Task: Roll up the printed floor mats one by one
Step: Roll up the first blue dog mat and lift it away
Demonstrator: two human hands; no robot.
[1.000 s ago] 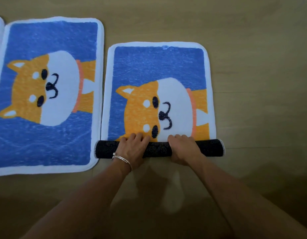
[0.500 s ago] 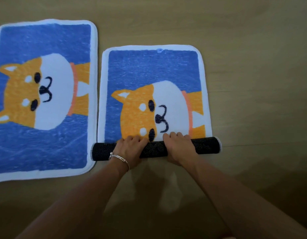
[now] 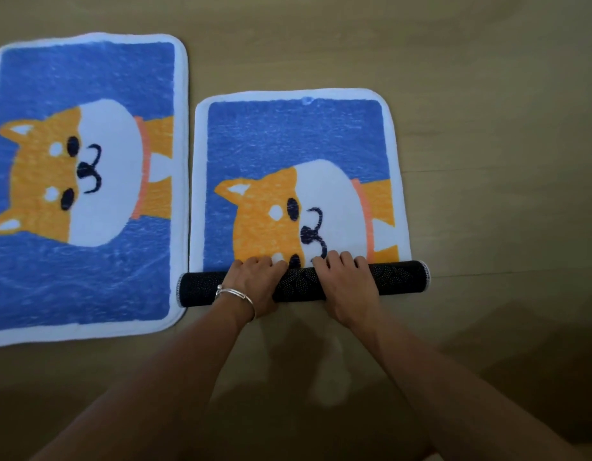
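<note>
The left hand (image 3: 254, 284) and right hand (image 3: 348, 284) each grasp the mat's (image 3: 294, 138) dark roll (image 3: 399, 277) on the floor (image 3: 494, 134).

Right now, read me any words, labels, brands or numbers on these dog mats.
No readable text.
The half-rolled blue mat with an orange dog print and the flat matching mat left of it show pictures only.
A small blue mark on the rolled mat's far white border is too blurred to read.
</note>
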